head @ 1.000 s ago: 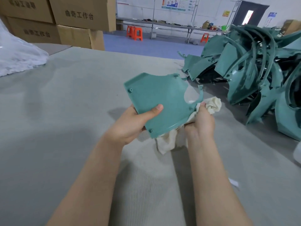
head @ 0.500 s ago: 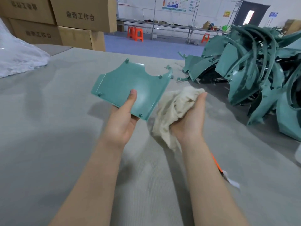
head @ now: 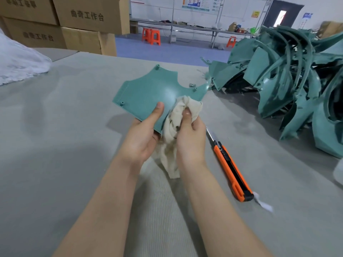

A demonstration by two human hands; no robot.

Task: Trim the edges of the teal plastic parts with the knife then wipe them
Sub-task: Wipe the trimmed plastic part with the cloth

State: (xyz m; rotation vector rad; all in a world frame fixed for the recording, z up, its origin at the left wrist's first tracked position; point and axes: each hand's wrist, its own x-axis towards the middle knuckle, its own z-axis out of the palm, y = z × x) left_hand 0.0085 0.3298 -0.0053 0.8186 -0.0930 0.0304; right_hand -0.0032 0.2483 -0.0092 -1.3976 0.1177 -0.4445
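Two hands busy above counter (head: 55,154). L hand (head: 142,140) grips teal panel (head: 148,91) at near edge. R hand (head: 191,143) clutches rag (head: 185,107), pressed on panel's right part; next wipe prob goes leftward. Utility knife (head: 230,167) lies just right, on counter.

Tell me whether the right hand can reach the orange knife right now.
Probably yes: the knife lies uncovered on the table beside the right hand, nothing between them, though that hand grips the cloth.
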